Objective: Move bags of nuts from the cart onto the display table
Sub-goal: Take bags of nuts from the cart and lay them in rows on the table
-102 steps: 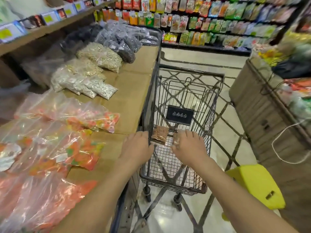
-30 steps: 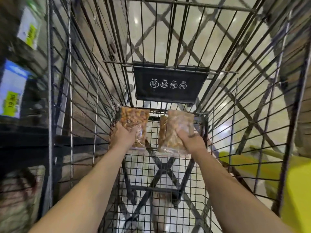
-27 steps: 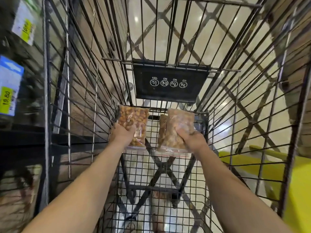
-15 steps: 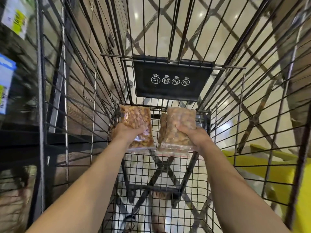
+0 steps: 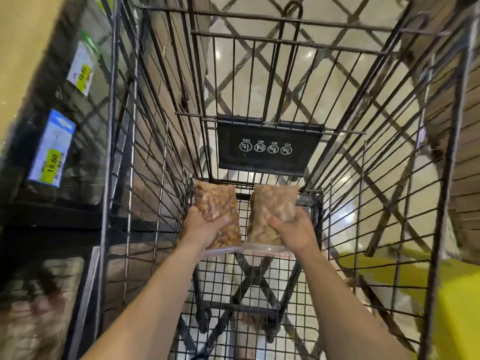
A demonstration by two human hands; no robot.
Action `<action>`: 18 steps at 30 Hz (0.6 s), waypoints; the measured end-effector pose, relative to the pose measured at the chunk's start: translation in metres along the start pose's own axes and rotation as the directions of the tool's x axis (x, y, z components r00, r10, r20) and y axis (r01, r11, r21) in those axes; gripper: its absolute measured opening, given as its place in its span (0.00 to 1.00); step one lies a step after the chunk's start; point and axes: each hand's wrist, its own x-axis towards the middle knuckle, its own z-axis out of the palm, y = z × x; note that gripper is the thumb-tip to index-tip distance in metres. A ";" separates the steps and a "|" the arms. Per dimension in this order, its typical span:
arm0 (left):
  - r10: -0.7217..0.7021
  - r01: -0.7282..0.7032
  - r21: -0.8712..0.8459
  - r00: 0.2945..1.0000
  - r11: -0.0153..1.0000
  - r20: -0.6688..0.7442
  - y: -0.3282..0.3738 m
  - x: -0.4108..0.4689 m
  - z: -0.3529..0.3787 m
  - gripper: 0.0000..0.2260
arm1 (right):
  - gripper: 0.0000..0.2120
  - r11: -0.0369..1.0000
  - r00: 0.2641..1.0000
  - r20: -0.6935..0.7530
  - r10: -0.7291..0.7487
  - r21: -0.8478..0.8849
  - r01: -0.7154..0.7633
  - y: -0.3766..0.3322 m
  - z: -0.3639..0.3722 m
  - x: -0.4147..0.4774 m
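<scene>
The table at left is a blur behind the cart (image 5: 368, 141) wires. The left hand (image 5: 205, 229) grips one bag (image 5: 217, 203) and the right hand (image 5: 293, 231) grips another bag (image 5: 272, 203), both running near to far, seals nearest.

Both your bare forearms reach forward and down, nearly parallel. Your left hand (image 5: 205, 231) is closed with fingers curled, thumb on top; your right hand (image 5: 294, 231) looks clenched likewise, fingertips partly hidden.
</scene>
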 end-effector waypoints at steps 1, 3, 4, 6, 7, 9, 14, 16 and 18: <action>0.013 -0.013 -0.018 1.000 1.000 -0.002 0.001 -0.008 -0.004 0.23 | 0.25 1.000 1.000 -0.012 -0.015 -0.007 0.015 -0.002 -0.001 -0.008; 0.037 -0.038 -0.036 0.999 0.999 -0.017 0.000 -0.024 -0.013 0.22 | 0.29 0.998 0.998 -0.016 -0.066 -0.002 0.066 -0.009 -0.003 -0.024; 0.055 -0.056 -0.025 0.998 0.998 -0.030 0.000 -0.033 -0.018 0.21 | 0.32 0.997 0.997 -0.013 -0.082 0.008 0.082 -0.014 -0.004 -0.033; 0.101 -0.101 0.003 0.993 0.995 -0.064 0.001 -0.053 -0.031 0.20 | 0.31 0.988 0.989 -0.009 -0.150 0.025 0.150 -0.028 -0.008 -0.055; 0.117 -0.116 0.013 0.990 0.993 -0.074 0.001 -0.063 -0.038 0.20 | 0.25 0.982 0.982 -0.008 -0.187 0.033 0.187 -0.035 -0.011 -0.065; 0.171 -0.167 0.046 0.981 0.985 -0.090 0.006 -0.088 -0.053 0.21 | 0.18 0.973 0.974 0.006 -0.227 0.047 0.226 -0.047 -0.016 -0.084; 0.316 -0.314 0.040 0.931 0.949 -0.186 0.021 -0.157 -0.091 0.19 | 0.18 0.936 0.935 0.048 -0.350 0.038 0.349 -0.089 -0.019 -0.144; 0.366 -0.369 0.023 0.912 0.929 -0.187 0.022 -0.186 -0.104 0.19 | 0.21 0.914 0.912 0.053 -0.407 0.036 0.405 -0.105 -0.020 -0.173; 0.406 -0.413 0.000 0.895 0.911 -0.184 0.023 -0.218 -0.118 0.21 | 0.20 0.893 0.892 0.048 -0.449 0.051 0.447 -0.118 -0.025 -0.203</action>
